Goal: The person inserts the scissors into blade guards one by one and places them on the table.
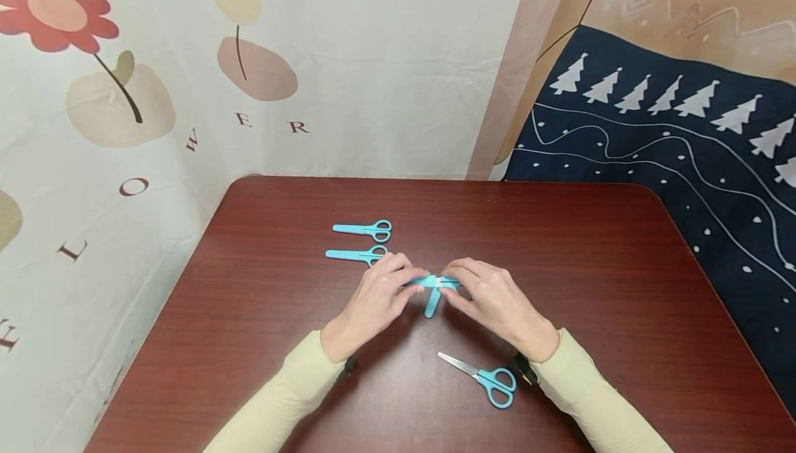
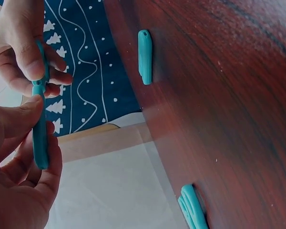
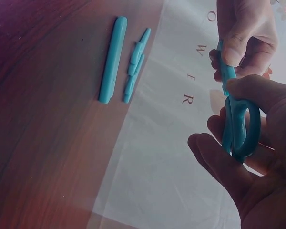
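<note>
Between the two hands is a pair of turquoise scissors point(image 3: 248, 129), raised above the table. My right hand point(image 1: 500, 301) grips it by the finger loops. With thumb and fingers my left hand point(image 1: 379, 294) pinches a turquoise blade cover point(image 2: 40, 138) that sits over the blades. A small pale strip shows between cover and handles in the head view. Beneath the hands a loose blade cover point(image 1: 432, 303) lies on the table. Nearer the person are bare-bladed scissors point(image 1: 496, 385), the metal blades pointing up and left.
Two covered scissors, a farther pair point(image 1: 363, 230) and a nearer pair point(image 1: 351, 255), lie left of the hands, the nearer one's loops partly behind the left hand. The dark red table point(image 1: 591, 246) ends at a printed cloth point(image 1: 385, 94) at the back.
</note>
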The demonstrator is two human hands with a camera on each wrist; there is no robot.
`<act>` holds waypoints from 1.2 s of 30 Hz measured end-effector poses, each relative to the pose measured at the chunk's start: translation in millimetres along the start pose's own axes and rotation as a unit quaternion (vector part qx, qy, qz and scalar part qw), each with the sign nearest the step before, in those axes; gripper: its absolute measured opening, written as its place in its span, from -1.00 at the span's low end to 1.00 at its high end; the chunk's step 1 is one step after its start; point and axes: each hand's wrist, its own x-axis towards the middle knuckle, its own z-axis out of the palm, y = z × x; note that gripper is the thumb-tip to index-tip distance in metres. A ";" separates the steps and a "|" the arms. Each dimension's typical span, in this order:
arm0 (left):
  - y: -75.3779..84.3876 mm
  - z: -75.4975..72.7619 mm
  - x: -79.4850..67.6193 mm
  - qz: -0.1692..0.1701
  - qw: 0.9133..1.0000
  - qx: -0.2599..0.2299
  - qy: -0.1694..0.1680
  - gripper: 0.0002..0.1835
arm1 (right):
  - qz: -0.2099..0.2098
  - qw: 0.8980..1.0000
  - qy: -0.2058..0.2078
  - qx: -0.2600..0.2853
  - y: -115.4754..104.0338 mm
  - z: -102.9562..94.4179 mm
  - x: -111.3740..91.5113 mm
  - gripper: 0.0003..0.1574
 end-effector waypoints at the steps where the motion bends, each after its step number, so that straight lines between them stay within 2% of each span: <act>1: 0.2 -0.3 0.1 0.001 1.000 0.000 -0.001 -0.75 | 0.000 1.000 0.000 0.000 -0.1 0.0 0.2 -0.64; 13: -0.5 -1.2 -1.8 0.009 1.000 -0.003 -0.009 -0.77 | -0.008 1.000 0.004 0.001 -0.9 1.4 0.1 -0.66; 36: 0.6 0.5 -0.8 0.016 1.000 0.001 0.000 -0.76 | -0.006 1.000 0.010 0.007 -2.9 0.3 1.0 -0.70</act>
